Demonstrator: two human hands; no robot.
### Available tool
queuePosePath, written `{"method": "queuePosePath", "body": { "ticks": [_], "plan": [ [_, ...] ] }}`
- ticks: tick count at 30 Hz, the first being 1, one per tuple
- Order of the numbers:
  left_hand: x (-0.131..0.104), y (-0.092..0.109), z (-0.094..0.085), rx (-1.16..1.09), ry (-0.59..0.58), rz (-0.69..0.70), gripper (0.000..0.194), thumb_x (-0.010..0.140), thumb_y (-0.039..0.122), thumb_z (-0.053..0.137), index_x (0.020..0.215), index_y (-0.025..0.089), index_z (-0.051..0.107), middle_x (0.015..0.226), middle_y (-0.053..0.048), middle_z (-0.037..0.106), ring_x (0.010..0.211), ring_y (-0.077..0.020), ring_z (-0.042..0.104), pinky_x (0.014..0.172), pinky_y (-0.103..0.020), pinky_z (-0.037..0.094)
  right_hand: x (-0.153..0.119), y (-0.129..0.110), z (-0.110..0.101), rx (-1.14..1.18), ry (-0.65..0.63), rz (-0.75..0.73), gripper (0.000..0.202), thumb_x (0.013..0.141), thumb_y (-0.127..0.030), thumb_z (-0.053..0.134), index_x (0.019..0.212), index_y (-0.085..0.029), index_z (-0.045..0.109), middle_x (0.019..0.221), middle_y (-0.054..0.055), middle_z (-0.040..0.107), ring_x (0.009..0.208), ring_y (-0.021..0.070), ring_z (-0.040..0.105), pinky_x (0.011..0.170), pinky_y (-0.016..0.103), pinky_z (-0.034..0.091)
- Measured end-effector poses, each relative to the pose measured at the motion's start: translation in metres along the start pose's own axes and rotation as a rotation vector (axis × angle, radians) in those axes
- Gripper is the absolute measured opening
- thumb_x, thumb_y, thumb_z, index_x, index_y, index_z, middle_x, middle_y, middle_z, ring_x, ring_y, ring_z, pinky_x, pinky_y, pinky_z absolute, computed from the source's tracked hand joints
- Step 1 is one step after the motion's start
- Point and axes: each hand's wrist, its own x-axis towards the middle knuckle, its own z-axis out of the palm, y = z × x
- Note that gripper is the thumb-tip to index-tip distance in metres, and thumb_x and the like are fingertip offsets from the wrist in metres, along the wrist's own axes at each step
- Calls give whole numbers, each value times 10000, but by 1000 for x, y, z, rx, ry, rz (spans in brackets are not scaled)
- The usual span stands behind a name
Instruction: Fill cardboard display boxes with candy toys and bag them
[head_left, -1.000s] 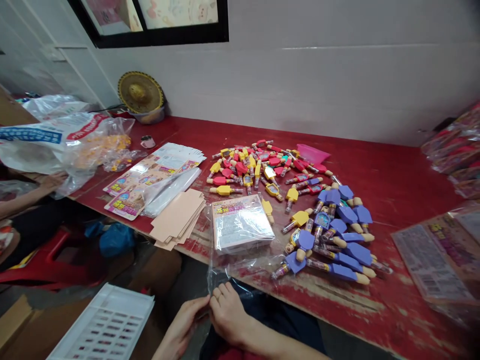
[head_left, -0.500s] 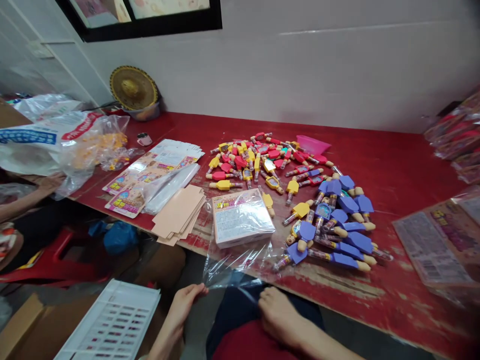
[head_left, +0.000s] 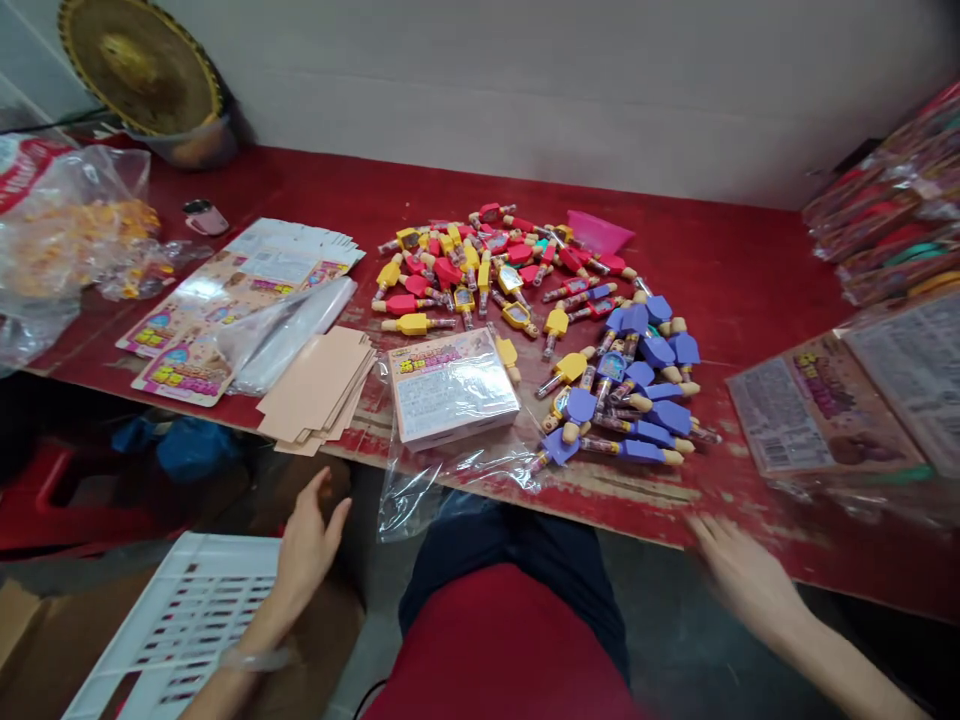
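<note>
A printed box (head_left: pixel 454 390) lies on the red table inside a clear plastic bag (head_left: pixel 420 492), whose loose mouth hangs over the front edge. My left hand (head_left: pixel 311 535) is in the air left of the bag, fingers apart and holding nothing. Nearest to it are a stack of peach cards (head_left: pixel 315 388) on the table and a white plastic basket (head_left: pixel 199 600) below. My right hand (head_left: pixel 739 575), a little blurred, is at the table's front edge on the right, its fingers stretched out with nothing in them. Purple-capped candy tubes (head_left: pixel 652 395) lie beyond it.
Red and yellow candy tubes (head_left: pixel 450 270) are heaped behind the box, near a pink scoop (head_left: pixel 598 232). Flat printed cards (head_left: pixel 187 370) and clear bags (head_left: pixel 292 330) lie left. Bagged boxes (head_left: pixel 825 400) are at the right. A straw hat (head_left: pixel 139 65) leans on the wall.
My left hand has let go of the bag's edge and moved left. My right hand has swung from my lap to the table edge at the right. The view has shifted right and downward.
</note>
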Motion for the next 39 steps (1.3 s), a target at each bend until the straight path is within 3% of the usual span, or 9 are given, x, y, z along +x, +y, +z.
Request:
{"method": "queuePosePath", "body": {
  "ticks": [2, 5, 8, 11, 18, 21, 26, 33, 39],
  "plan": [
    [9, 2, 6, 262, 94, 345, 532, 918, 344, 584, 1424, 186, 544, 1520, -202, 508, 1450, -346, 446, 1194, -581, 321, 66, -16, 13, 90, -42, -215, 419, 920, -125, 441, 1249, -226, 679, 1232, 184, 685, 1079, 305, 656, 910, 499, 514],
    [21, 14, 17, 458, -150, 752, 544, 936, 116, 501, 1420, 352, 581, 1515, -71, 549, 1520, -250, 347, 1280, -541, 110, 154, -52, 28, 293, -193, -624, 533, 914, -25, 403, 1274, -313, 670, 1426, 69, 610, 1335, 235, 536, 1055, 501, 449],
    [34, 31, 19, 436, -468, 923, 469, 971, 166, 511, 1390, 353, 607, 1446, -49, 618, 1432, -200, 485, 1276, -481, 194, 199, -80, 41, 410, -403, -843, 469, 862, -41, 487, 1202, -292, 690, 1337, 30, 678, 1307, 204, 570, 1060, 466, 472],
    [47, 43, 11, 284, -468, 933, 349, 1002, 258, 503, 1308, 256, 669, 1294, -86, 716, 1277, -200, 627, 1186, -438, 392, 200, -89, 54, 488, -389, -710, 381, 863, -77, 484, 1142, -224, 697, 1240, 83, 722, 1207, 224, 640, 1044, 462, 486],
    [58, 57, 14, -19, -45, 606, 440, 1028, 394, 366, 984, 185, 752, 928, -102, 791, 852, -197, 737, 833, -328, 579, 172, -118, 73, 756, 189, -31, 413, 1060, -441, 310, 884, -218, 610, 754, 57, 697, 731, 204, 656, 733, 350, 505],
    [52, 67, 21, -66, 83, 373, 474, 1011, 430, 343, 890, 184, 728, 830, -94, 776, 757, -190, 723, 753, -301, 570, 178, -140, 78, 767, 294, 163, 484, 1064, -530, 282, 802, -227, 553, 620, 10, 609, 616, 188, 585, 714, 340, 450],
    [44, 78, 30, -149, 168, 38, 445, 998, 451, 341, 798, 210, 657, 678, -46, 721, 636, -174, 678, 682, -271, 533, 188, -157, 87, 829, 268, 447, 594, 1012, -664, 284, 868, -197, 622, 568, -16, 550, 573, 189, 516, 704, 339, 411],
    [62, 79, 52, -389, 148, -278, 500, 930, 627, 454, 702, 205, 593, 557, -6, 604, 498, -150, 547, 532, -255, 441, 194, -158, 110, 1070, 239, 716, 562, 831, -703, 547, 709, -172, 681, 637, 32, 625, 675, 196, 530, 726, 330, 417],
    [83, 69, 89, -436, 353, -292, 547, 850, 677, 535, 667, 167, 607, 609, 4, 581, 633, -146, 511, 628, -260, 428, 213, -161, 128, 1047, -9, 565, 484, 761, -635, 539, 604, -192, 659, 653, 59, 621, 747, 240, 567, 733, 361, 449]
  ]
}}
